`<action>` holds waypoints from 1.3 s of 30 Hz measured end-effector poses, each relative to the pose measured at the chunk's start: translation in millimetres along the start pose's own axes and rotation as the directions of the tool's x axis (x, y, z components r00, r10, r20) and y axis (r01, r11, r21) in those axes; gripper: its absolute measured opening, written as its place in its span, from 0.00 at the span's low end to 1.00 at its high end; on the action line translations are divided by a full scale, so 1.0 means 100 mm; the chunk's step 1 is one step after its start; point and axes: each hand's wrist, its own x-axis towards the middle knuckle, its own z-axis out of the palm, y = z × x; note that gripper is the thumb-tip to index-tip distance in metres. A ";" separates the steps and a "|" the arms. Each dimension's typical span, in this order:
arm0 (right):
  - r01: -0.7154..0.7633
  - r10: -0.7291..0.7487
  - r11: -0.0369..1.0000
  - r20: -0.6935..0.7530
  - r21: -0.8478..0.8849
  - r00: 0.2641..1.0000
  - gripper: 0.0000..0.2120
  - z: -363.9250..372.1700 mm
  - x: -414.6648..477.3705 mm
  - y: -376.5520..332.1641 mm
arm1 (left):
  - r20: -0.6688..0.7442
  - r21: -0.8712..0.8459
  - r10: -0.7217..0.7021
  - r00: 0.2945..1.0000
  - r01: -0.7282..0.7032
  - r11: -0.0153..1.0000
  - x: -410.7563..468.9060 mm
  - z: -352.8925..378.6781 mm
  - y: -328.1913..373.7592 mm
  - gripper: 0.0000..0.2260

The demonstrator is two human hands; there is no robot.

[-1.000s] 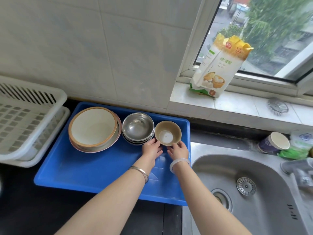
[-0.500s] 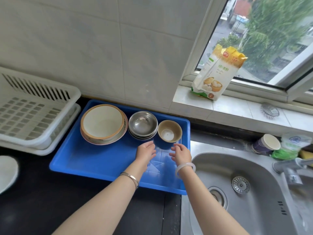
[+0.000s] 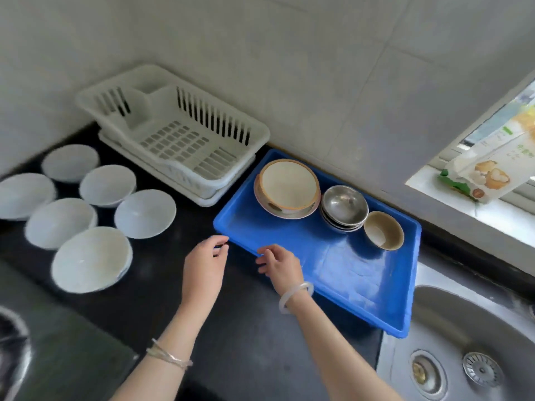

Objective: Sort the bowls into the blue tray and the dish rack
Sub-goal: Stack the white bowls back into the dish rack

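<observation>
Both forearms are reaching in from the near edge over the black table [image 3: 237, 337]. The left hand [image 3: 204, 266] is hovering just off the near-left corner of the blue tray [image 3: 362, 287], its fingers [image 3: 220, 246] loosely curled, holding nothing; a thin metal bangle [image 3: 169, 355] is sitting on that wrist. The right hand [image 3: 282, 266] is hanging over the tray's near rim, fingers slightly spread and empty, with a pale, smooth bangle [image 3: 295, 296] at the wrist. To the right, the stainless sink [image 3: 463, 342] is lying beside the tray. Left of the hands, six white bowls [image 3: 91, 259], glossy, shallow and blurred, are sitting loose on the table in a cluster, well apart from the tray; these are probably the ones awaiting sorting, likely bound for the rack. Inside the tray, along its far side, the coloured and metal pieces are lining up: a wide cream bowl with a tan rim [image 3: 288, 188] nested in another, a stack of steel bowls [image 3: 343, 206] touching it, and a small brown bowl [image 3: 382, 230] just beside. Farther back, the white plastic dish rack [image 3: 173, 131], slotted and gridded, is standing empty against the tiled wall.
</observation>
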 end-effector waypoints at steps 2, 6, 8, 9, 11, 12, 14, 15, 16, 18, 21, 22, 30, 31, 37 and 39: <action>-0.003 0.008 0.999 0.102 -0.051 0.995 0.10 0.38 0.06 -0.14 | -0.192 0.025 -0.024 0.981 0.029 0.999 0.01 -0.32 -0.26 0.10; -0.016 0.064 0.982 0.250 -0.189 0.966 0.13 1.09 0.27 -0.45 | -0.407 0.076 -0.096 0.908 0.139 0.987 0.05 -0.81 -0.82 0.12; -0.039 0.109 0.970 0.286 -0.239 0.952 0.17 1.39 0.39 -0.59 | -0.464 0.106 -0.120 0.878 0.189 0.976 0.06 -0.97 -1.07 0.15; -0.055 0.130 0.966 0.291 -0.252 0.948 0.19 1.52 0.45 -0.66 | -0.483 0.110 -0.140 0.864 0.218 0.970 0.06 -1.03 -1.18 0.16; -0.087 0.157 0.965 0.280 -0.246 0.947 0.22 1.74 0.54 -0.76 | -0.516 0.066 -0.192 0.835 0.262 0.963 0.02 -1.12 -1.37 0.18; -0.097 0.160 0.967 0.267 -0.235 0.950 0.21 1.83 0.57 -0.80 | -0.526 0.019 -0.226 0.820 0.278 0.961 0.00 -1.14 -1.45 0.19; -0.129 0.175 0.972 0.241 -0.195 0.955 0.19 1.95 0.63 -0.83 | -0.528 -0.088 -0.293 0.797 0.292 0.952 -0.03 -1.18 -1.57 0.20; -0.157 0.192 0.974 0.230 -0.163 0.954 0.18 2.00 0.65 -0.83 | -0.515 -0.164 -0.334 0.790 0.292 0.942 -0.03 -1.18 -1.62 0.21; -0.188 0.212 0.974 0.221 -0.125 0.952 0.16 2.03 0.66 -0.83 | -0.489 -0.262 -0.390 0.780 0.296 0.919 -0.02 -1.19 -1.64 0.22; -0.238 0.240 0.971 0.208 -0.037 0.948 0.15 2.07 0.68 -0.84 | -0.420 -0.433 -0.511 0.750 0.330 0.839 0.00 -1.20 -1.67 0.25; -0.258 0.249 0.965 0.157 0.038 0.956 0.11 2.09 0.69 -0.86 | -0.352 -0.553 -0.591 0.726 0.348 0.757 0.04 -1.20 -1.72 0.26; -0.251 0.244 0.967 0.132 0.042 0.961 0.10 2.07 0.68 -0.87 | -0.332 -0.583 -0.602 0.726 0.343 0.736 0.06 -1.21 -1.73 0.25; 0.035 -0.037 0.999 0.095 0.017 0.995 0.11 1.86 0.38 -1.20 | -0.144 -0.717 -0.639 0.755 0.366 0.593 0.09 -1.33 -1.83 0.25; 0.060 -0.060 0.998 0.131 0.006 0.989 0.13 1.88 0.32 -1.25 | -0.130 -0.720 -0.641 0.756 0.373 0.586 0.09 -1.35 -1.84 0.24; -0.015 0.061 0.987 0.286 -0.163 0.956 0.11 2.14 0.08 -1.35 | -0.095 -0.753 -0.655 0.749 0.377 0.540 0.15 -1.46 -1.86 0.18; 0.021 0.053 0.966 0.277 -0.257 0.959 0.11 2.21 0.03 -1.34 | -0.087 -0.791 -0.683 0.725 0.366 0.490 0.17 -1.51 -1.85 0.16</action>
